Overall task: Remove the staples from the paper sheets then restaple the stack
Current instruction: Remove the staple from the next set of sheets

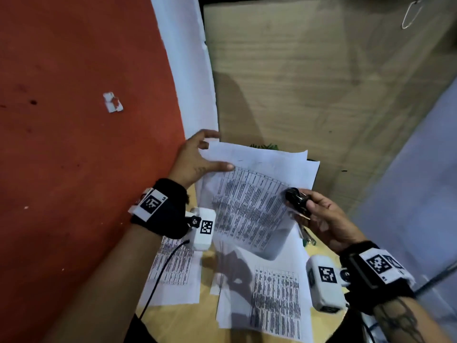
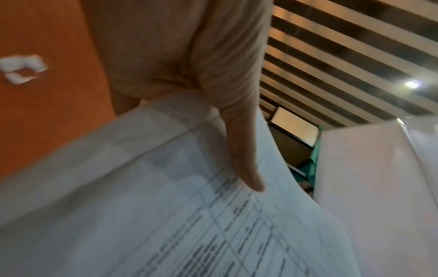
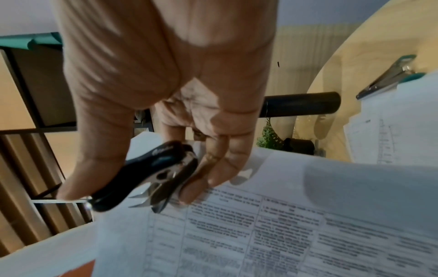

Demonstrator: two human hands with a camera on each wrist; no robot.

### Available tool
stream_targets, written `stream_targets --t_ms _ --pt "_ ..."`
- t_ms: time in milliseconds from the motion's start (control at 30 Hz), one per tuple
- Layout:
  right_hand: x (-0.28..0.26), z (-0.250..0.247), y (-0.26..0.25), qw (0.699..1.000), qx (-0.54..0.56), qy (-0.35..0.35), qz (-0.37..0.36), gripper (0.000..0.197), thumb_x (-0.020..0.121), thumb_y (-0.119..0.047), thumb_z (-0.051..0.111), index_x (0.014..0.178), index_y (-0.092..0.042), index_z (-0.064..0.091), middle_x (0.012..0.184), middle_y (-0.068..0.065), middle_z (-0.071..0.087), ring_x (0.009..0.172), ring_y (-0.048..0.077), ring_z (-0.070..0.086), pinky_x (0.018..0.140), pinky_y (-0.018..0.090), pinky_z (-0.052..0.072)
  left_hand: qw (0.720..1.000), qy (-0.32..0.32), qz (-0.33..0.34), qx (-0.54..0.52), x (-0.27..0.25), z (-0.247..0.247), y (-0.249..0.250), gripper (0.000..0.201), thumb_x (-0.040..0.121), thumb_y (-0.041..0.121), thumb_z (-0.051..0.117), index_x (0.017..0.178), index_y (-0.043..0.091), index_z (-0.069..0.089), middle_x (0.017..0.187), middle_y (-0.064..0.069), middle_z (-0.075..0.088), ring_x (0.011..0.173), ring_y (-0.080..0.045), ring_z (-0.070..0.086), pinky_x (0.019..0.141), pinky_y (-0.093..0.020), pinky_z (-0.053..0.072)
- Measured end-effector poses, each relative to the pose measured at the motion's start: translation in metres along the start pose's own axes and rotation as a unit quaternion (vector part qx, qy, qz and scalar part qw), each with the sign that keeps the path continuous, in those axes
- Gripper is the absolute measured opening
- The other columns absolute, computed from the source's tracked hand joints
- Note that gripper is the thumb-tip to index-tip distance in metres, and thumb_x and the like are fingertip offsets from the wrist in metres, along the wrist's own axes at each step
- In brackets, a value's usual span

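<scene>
A stack of printed sheets (image 1: 249, 201) is being held up in the air above the wooden table (image 1: 321, 82), between the two hands, with its long axis running from the upper left near the left hand down toward the person's body. Its top left corner is being pinched by the left hand (image 1: 197, 157), the thumb (image 2: 244, 150) being laid flat across the top page and the other fingers being hidden behind the paper. The right edge of the stack is being met by the right hand (image 1: 319, 216), which is the nearer one to that edge; a black staple remover (image 3: 151, 176) is being gripped between its thumb and curled fingers, the metal claws being pointed at the page just beside the table's printed header row. No staple is being made out in any view, so which corner is being targeted cannot be told. The sheets are being seen as white, thin and slightly fanned, covered with dense ruled tables of small text. More loose printed pages (image 1: 277, 293) are lying on the table below, and a stapler (image 3: 388, 75) is resting well apart, partly under paper.
</scene>
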State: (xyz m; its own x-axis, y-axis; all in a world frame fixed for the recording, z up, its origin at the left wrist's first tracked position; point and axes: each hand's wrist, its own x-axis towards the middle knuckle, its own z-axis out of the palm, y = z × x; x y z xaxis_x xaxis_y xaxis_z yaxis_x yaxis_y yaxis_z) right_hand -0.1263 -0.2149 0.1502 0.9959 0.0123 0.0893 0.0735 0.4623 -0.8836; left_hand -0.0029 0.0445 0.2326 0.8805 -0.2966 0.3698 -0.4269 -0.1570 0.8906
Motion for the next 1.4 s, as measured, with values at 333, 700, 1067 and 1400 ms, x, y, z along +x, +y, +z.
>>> stream_targets --t_ms 333,700,1067,1400 --pt "-0.006 0.019 -0.010 0.996 -0.013 0.037 -0.078 0.064 0.032 -0.043 0.094 0.091 -0.027 0.076 0.101 0.000 0.073 0.096 0.014 0.068 0.077 0.028 0.055 0.996 -0.065 -0.051 -0.041 -0.019 -0.012 0.020 0.032 0.071 0.013 0.080 0.101 0.005 0.071 0.101 -0.011 0.073 0.096 -0.023 0.069 0.091 -0.039 0.053" --pt "-0.004 0.029 -0.010 0.990 0.033 0.112 -0.080 0.069 0.027 -0.041 0.095 0.088 -0.019 0.071 0.091 -0.003 0.074 0.082 0.007 0.069 0.068 0.027 0.059 0.998 -0.017 -0.056 -0.027 -0.019 0.004 0.025 0.024 0.076 0.015 0.077 0.097 0.004 0.070 0.096 -0.009 0.072 0.086 -0.019 0.068 0.092 -0.037 0.051" --pt "0.006 0.096 -0.034 0.750 -0.528 0.113 -0.383 0.042 0.064 -0.015 0.078 0.103 -0.012 0.063 0.101 0.005 0.062 0.094 0.008 0.056 0.088 0.009 0.039 0.999 -0.024 -0.034 0.012 -0.023 0.005 0.037 0.055 0.055 0.047 0.079 0.092 0.007 0.072 0.094 -0.006 0.073 0.090 -0.020 0.068 0.089 -0.039 0.051" --pt "0.016 0.133 -0.025 0.728 -0.554 0.064 -0.399 0.041 0.062 -0.007 0.077 0.100 0.001 0.066 0.099 0.013 0.062 0.091 0.012 0.055 0.084 0.006 0.036 0.989 -0.089 -0.075 -0.094 -0.035 0.002 0.046 0.035 0.075 0.014 0.072 0.107 0.002 0.068 0.108 -0.015 0.070 0.096 -0.019 0.067 0.089 -0.032 0.051"
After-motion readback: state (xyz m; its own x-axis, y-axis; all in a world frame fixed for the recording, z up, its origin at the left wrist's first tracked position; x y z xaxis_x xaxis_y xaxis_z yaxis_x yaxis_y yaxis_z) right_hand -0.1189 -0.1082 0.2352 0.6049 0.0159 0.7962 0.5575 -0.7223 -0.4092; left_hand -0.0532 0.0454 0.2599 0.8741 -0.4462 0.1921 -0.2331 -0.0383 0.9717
